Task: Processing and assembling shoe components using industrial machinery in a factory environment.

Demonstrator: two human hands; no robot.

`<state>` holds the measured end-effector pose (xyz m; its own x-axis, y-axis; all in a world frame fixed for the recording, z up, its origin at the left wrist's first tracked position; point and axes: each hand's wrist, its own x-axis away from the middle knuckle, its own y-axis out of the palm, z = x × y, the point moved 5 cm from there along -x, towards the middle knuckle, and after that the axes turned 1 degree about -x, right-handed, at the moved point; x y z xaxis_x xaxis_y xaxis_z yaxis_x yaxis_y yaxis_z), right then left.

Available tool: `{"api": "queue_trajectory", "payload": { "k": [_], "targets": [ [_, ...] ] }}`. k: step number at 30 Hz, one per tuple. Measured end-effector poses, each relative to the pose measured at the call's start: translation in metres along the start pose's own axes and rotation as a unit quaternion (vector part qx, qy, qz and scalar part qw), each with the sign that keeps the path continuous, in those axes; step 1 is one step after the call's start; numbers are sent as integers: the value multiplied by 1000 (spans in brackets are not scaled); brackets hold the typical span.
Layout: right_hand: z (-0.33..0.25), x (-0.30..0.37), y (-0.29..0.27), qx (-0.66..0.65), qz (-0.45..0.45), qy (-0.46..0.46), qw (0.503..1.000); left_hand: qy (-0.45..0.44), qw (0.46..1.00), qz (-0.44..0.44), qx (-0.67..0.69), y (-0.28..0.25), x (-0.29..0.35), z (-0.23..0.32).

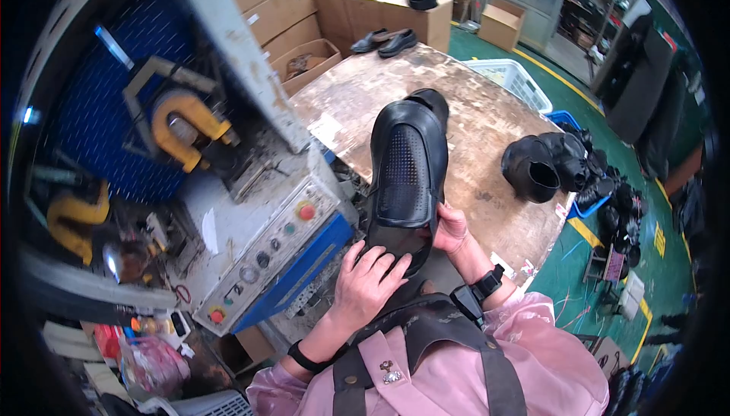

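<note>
A black slip-on shoe [426,169] with a perforated upper is held in front of me, its toe pointing away. My left hand [369,279] rests with bent fingers on the heel end, the fingertips at the shoe's opening. On the right side of the opening, my right hand [451,230] grips the shoe's edge, with part of its fingers hidden behind the side wall. Just beyond the toe, another black shoe [435,104] shows partly, mostly covered by the held one.
A worn wooden table [475,119] extends ahead, with black shoes [530,169] at its right and a dark pair [388,42] at its far edge. To the left stands a machine with a button panel [266,252] and yellow clamps [179,123]. A white basket [513,81] sits beyond the table.
</note>
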<state>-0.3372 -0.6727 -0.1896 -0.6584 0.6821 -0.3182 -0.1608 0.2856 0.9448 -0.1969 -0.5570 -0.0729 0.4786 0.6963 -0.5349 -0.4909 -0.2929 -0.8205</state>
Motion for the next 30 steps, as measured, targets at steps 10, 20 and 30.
{"api": "queue_trajectory", "payload": {
  "k": [10,20,30],
  "targets": [
    [-163,-13,8,308,100,-148,935,67,997,32,-37,103,-118,-67],
    [-143,144,-69,276,412,-232,837,-8,995,-82,55,274,-236,-245],
    [-43,231,-103,163,561,-284,760,30,983,-179,3,311,-236,-232]
  ]
}}
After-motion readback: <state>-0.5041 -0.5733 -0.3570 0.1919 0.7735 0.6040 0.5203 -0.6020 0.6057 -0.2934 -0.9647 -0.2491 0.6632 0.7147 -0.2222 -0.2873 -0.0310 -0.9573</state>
